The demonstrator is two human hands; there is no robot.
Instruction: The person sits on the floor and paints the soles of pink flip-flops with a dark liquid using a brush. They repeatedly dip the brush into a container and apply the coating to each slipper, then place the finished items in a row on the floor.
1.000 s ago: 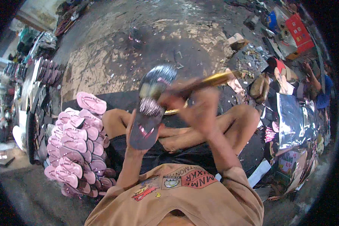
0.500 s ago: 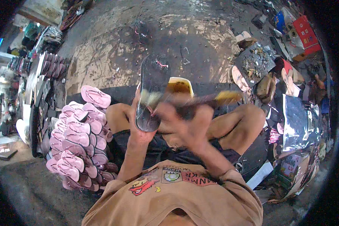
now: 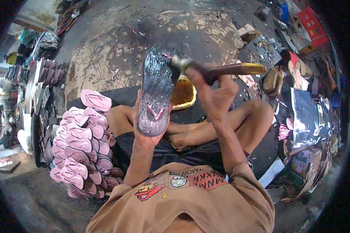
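My left hand (image 3: 148, 139) is closed round the heel end of a black flip-flop sole (image 3: 153, 87), holding it up with its toe pointing away from me. Pink strap ends show on this face, a V of them near my palm and a small piece by the far end. Much of the surface shines wet. In my right hand (image 3: 217, 93) is a brush (image 3: 237, 70) with a dark handle and a yellowish end; its pale, blurred head touches or hovers at the sole's upper right edge. Behind the sole stands an open container (image 3: 193, 99) of brown liquid, partly hidden.
A tall pile of pink flip-flops (image 3: 79, 143) stands at my left. Another dark sole (image 3: 139, 33) lies on the stained floor ahead. To the right are a wooden shoe form (image 3: 273, 79), shiny plastic sheeting (image 3: 309, 116), and a red box (image 3: 313, 27).
The brush has moved up from the sole's lower middle to its upper right edge. The sole's far part now looks wetter, and my right hand has shifted right and away from me.
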